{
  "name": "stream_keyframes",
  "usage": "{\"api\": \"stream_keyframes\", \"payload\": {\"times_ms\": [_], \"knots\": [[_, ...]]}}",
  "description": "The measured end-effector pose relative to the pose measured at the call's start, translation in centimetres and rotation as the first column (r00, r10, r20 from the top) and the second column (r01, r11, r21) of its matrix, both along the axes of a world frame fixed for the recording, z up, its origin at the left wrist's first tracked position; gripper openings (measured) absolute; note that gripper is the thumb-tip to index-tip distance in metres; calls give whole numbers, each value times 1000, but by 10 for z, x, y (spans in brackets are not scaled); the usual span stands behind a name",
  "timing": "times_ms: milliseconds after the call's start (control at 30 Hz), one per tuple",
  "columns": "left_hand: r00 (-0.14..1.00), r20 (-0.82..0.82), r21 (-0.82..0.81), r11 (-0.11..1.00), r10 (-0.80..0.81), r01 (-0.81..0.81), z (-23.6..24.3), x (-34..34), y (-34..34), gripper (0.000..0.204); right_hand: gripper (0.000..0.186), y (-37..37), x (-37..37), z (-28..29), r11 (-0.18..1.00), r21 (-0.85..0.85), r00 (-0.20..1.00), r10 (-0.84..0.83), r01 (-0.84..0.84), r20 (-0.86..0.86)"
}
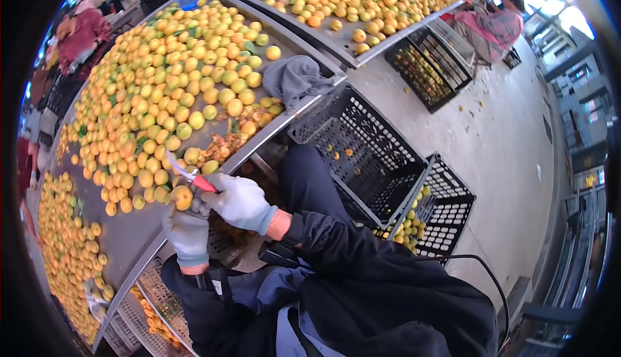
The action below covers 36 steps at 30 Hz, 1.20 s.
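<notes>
A grey metal table (123,231) is holding round yellow-orange fruits (169,124), seemingly left to do; brownish scraps (226,147) are suggesting some cutting done. Over its near edge, your white-gloved left hand (186,231) is gripping one fruit (182,197), your white-gloved right hand (242,203) a red-handled curved knife (204,183).

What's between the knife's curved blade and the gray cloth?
In the head view, round yellow fruits lie between them on the gray table, with brownish scraps nearby.

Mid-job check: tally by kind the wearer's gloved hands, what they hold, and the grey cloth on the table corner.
Gloved hands, left hand and right hand: 2
Held yellow-orange fruit: 1
Held red-handled knife: 1
Grey cloth: 1
Total: 5
</notes>
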<state>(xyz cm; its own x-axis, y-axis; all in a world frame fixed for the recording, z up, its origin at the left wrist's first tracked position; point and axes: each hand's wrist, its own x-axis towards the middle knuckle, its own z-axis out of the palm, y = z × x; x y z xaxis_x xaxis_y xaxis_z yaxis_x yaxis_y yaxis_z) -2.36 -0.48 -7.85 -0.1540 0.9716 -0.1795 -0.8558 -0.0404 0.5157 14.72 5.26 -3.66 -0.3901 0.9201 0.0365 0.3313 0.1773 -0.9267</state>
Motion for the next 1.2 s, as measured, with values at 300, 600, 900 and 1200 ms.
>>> {"api": "stream_keyframes", "payload": {"times_ms": [300, 600, 900, 1200], "knots": [[955, -88, 214, 931, -283, 296, -20, -20, 14, 42, 37, -6, 1, -16, 982, 137, 973, -101, 131, -209], [987, -160, -77, 997, -11, -2, -4, 4, 23, 49, 30, -7, 20, -11, 996, 9, 992, -93, 94, -88], [989, -90, -136, 985, -120, 107, -1, 17, 23, 49, 37, 3, 18, -25, 995, -63, 992, -83, 78, -92], [997, 17, -6, 997, -79, 79, -3, 15, 8, 53, 33, 5, 12, -23, 952, -300, 983, 5, -61, -184]]}}
